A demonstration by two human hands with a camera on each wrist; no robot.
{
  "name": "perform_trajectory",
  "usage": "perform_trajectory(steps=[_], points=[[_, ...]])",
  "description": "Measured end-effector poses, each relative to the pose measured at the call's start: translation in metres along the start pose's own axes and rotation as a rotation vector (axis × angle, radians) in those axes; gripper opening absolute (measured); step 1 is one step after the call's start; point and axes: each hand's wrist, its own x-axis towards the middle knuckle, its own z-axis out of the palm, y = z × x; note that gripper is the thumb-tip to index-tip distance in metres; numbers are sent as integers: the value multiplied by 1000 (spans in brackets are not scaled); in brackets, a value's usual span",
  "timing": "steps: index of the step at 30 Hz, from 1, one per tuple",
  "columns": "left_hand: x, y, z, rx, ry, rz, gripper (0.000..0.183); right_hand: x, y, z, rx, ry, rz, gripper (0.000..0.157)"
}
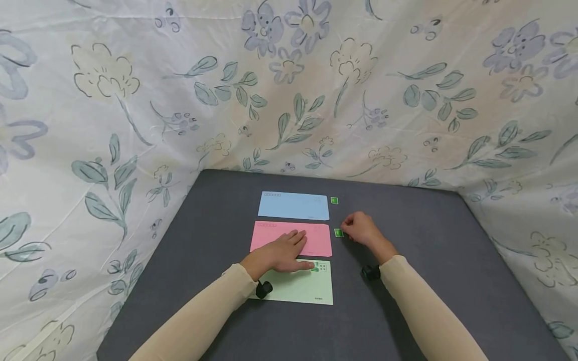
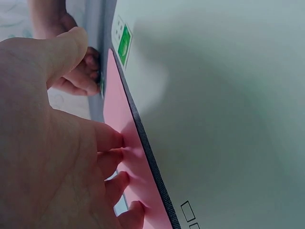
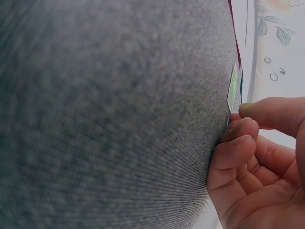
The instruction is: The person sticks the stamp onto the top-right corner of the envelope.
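Note:
My left hand (image 1: 283, 253) lies spread over the pink envelope (image 1: 320, 240), fingers extended. Its thumb reaches across the pale green envelope (image 1: 298, 288) below, ending at a small green stamp (image 1: 315, 268) near that envelope's upper right corner. Just right of the pink envelope, a second green stamp (image 1: 338, 233) is on the dark table. My right hand (image 1: 361, 228) has curled fingers, with thumb and index fingertips right at this stamp's edge; in the right wrist view the stamp (image 3: 232, 88) extends beyond them. I cannot tell whether they pinch it.
A blue envelope (image 1: 293, 206) lies farthest back, with another green stamp (image 1: 334, 200) on the table to its right. The dark grey tabletop (image 1: 406, 220) meets a hanging floral cloth (image 1: 293, 100) at its back and sides.

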Motion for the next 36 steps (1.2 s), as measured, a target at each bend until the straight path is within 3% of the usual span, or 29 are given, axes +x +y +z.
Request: perform_trajectory(steps=[24, 36], points=[[1, -1, 1, 11, 3, 2, 98, 6, 0, 0, -43, -48, -36, 19], [2, -2, 1, 17, 1, -3, 99, 7, 6, -4, 5, -91, -50, 19]])
